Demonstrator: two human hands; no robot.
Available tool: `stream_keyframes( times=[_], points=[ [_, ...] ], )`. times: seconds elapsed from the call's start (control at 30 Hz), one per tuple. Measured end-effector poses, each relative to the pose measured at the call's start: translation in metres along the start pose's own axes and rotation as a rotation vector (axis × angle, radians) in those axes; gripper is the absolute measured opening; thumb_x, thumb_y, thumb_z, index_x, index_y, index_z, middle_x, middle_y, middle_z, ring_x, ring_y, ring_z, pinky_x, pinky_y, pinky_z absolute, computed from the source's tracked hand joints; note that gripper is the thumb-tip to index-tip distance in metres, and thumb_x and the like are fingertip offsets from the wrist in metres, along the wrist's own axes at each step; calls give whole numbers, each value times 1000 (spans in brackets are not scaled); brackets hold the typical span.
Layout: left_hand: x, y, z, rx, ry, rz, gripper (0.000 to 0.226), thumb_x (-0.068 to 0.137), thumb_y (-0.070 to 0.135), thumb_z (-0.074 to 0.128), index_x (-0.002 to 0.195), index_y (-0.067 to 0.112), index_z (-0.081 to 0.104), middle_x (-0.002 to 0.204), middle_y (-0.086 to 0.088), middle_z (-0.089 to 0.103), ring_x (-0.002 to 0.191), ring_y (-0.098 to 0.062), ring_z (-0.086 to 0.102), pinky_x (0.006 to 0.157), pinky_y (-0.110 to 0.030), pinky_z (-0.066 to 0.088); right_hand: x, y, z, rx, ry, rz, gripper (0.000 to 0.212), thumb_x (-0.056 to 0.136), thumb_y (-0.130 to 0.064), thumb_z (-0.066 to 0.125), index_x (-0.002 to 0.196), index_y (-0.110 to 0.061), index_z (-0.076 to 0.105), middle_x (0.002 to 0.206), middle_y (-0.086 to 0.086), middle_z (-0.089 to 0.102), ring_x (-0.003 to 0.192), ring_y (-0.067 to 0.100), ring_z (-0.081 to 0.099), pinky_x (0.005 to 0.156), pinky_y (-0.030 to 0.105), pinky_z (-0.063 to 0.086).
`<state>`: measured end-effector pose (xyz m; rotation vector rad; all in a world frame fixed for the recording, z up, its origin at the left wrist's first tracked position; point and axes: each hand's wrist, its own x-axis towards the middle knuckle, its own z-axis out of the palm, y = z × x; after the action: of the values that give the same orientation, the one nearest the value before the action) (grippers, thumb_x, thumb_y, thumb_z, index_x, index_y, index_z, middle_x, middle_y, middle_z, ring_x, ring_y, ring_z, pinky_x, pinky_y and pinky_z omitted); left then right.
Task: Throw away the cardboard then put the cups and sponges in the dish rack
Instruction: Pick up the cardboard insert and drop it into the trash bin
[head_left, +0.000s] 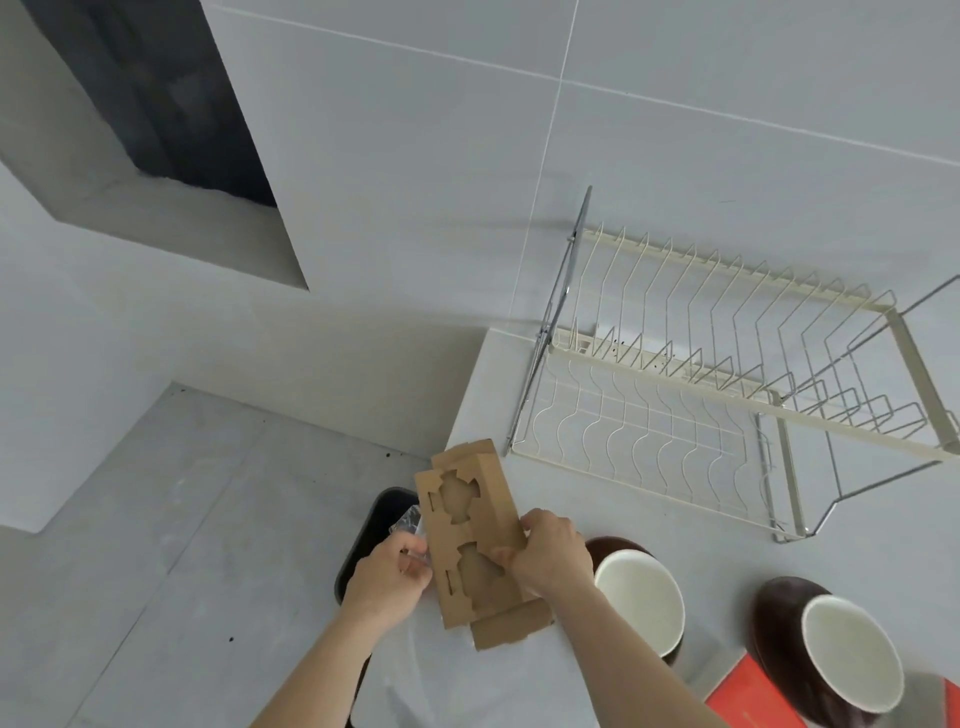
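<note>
Over at the left edge of the counter (597, 483), both hands are on the cardboard (475, 540), a flat brown cup carrier with two cutouts in it. The left hand (387, 574) pinches its left side and the right hand (553, 553) grips the right side, thumb across the front, so it's held up between them, tilted a bit. It hangs right above a dark-rimmed bin (363, 540) on the floor, with something clear and crinkly poking out behind the left hand, can't tell what exactly. Just right of the right hand sit two cups, brown outside and white inside: the near cup (639, 603) almost touching the wrist, the far cup (852, 654) further right on something red (748, 696). Behind them stands the wire dish rack (727, 374), cream and chrome, against the tiled wall (415, 156).
</note>
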<state>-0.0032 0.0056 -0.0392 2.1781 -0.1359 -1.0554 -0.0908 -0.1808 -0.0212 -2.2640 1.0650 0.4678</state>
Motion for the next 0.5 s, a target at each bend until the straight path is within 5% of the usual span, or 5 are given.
stream_keyframes(
  times=[0.2,0.5],
  points=[
    [-14,12,7,-317,-6,-52,31,86,12,73,107,26,56,95,-10,71,71,-26,75,65,-46,63,-4,6,2,22,-6,-13,49,76,-58,71,101,-17,59,96,1,61,87,24,60,69,34,51],
    [-20,19,-5,-194,256,46,38,81,9,77,105,30,57,89,1,67,75,-18,70,64,-44,62,-6,-10,3,224,-63,-68,54,80,-50,67,121,-17,57,111,2,64,102,26,61,85,38,54]
  ],
)
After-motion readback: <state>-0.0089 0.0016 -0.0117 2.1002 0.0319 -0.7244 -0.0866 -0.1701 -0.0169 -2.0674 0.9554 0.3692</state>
